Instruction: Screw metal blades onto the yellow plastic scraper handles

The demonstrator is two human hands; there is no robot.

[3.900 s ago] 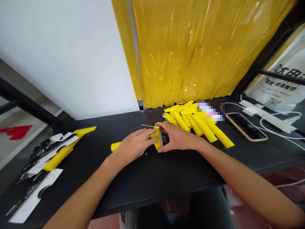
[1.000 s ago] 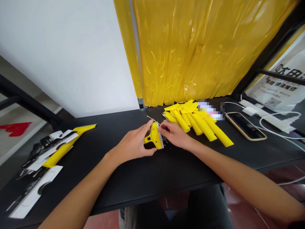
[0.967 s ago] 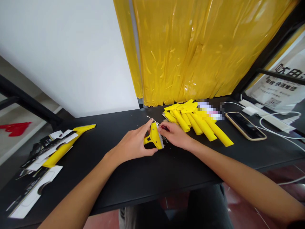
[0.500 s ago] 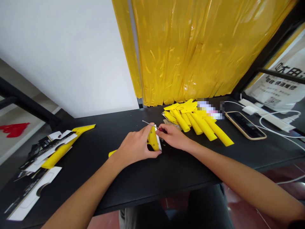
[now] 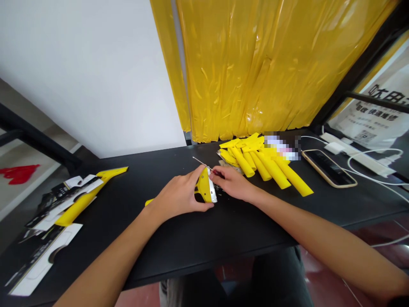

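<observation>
My left hand (image 5: 180,194) is closed around a yellow scraper (image 5: 203,184), thumb at its near end and fingers at its far end. A metal blade strip (image 5: 212,192) runs along the scraper's right edge. The scraper's handle end shows past my left wrist. In my right hand (image 5: 231,182) is a screwdriver (image 5: 216,172) with a dark red handle, held between thumb and fingers. Its thin shaft points up and left across the scraper's far corner, the tip free in the air. Small bits lie on the black table (image 5: 191,238) beneath my right hand.
Several yellow handle pieces (image 5: 271,166) lie heaped behind my right hand. A phone (image 5: 329,167), white cables and a power strip (image 5: 358,153) are at the right. At the left lie printed cards (image 5: 47,260) and another yellow scraper (image 5: 81,204). Yellow plastic sheeting (image 5: 255,72) hangs behind.
The scraper has turned slightly in my left hand, so more of its blade strip shows. The screwdriver's shaft has shifted slightly, its tip higher. My right hand has barely moved.
</observation>
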